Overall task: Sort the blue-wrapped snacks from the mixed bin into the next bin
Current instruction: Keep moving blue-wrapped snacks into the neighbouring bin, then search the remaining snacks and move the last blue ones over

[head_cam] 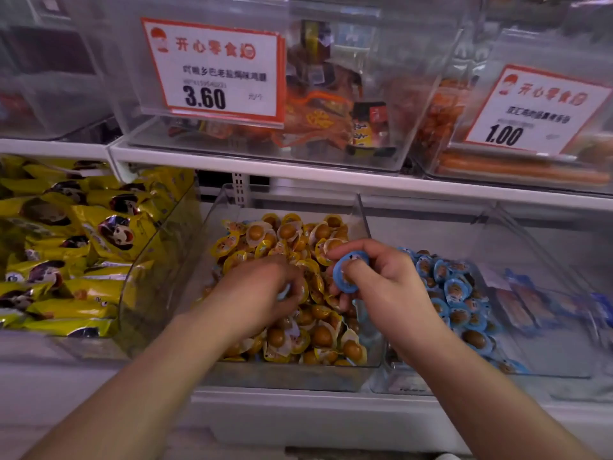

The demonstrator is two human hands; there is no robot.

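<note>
A white shelf (331,406) carries two clear bins side by side: the mixed bin (363,224) of yellow-wrapped snacks (318,336) and the next bin (544,356) of blue-wrapped ones (454,293). The left hand (265,290) digs among the yellow, fingers curled around something bluish. The right hand (381,280) pinches a blue-wrapped snack (348,272) above the mixed bin.

head camera, looking forward and down over a shop shelf

one close, wide-angle view from above the forearms; the mixed bin (360,224) lies just beyond the fingers (356,265), price tags (215,69) above them, frame edges curving.
</note>
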